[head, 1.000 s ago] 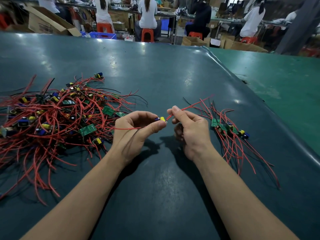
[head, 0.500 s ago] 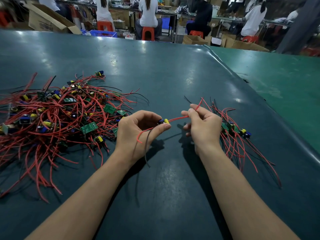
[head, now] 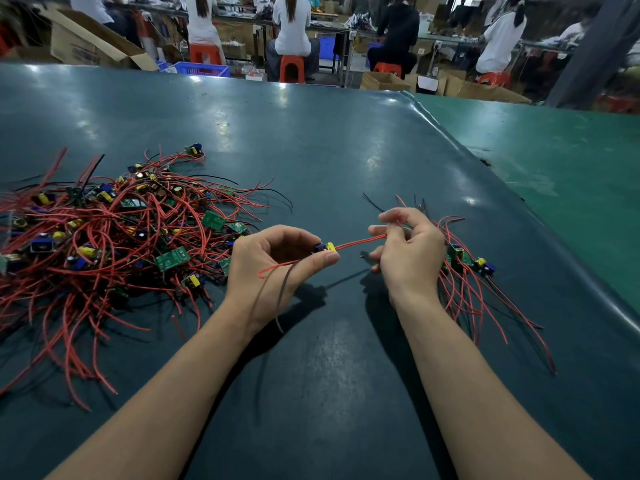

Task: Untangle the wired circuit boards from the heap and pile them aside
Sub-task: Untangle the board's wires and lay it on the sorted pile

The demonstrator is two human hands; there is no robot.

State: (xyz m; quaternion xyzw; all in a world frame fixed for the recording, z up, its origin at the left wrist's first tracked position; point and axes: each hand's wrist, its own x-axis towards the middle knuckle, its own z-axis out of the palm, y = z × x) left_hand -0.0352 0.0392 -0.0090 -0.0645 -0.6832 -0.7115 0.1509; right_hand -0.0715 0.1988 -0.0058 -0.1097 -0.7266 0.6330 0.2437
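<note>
left hand [head: 273,268] pinches small circuit board [head: 325,247], mostly hidden | right hand [head: 408,251] pinches its red wire [head: 360,241], taut between hands | heap [head: 104,237] toward table's [head: 311,150] left edge | sorted pile [head: 467,271] near right edge

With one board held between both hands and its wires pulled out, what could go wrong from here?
The left hand pinches the small board while the right hand pulls its red wire taut; a hard tug might strain the wire's joint. The loose black wire dangling under the left hand could catch the heap nearby.
</note>
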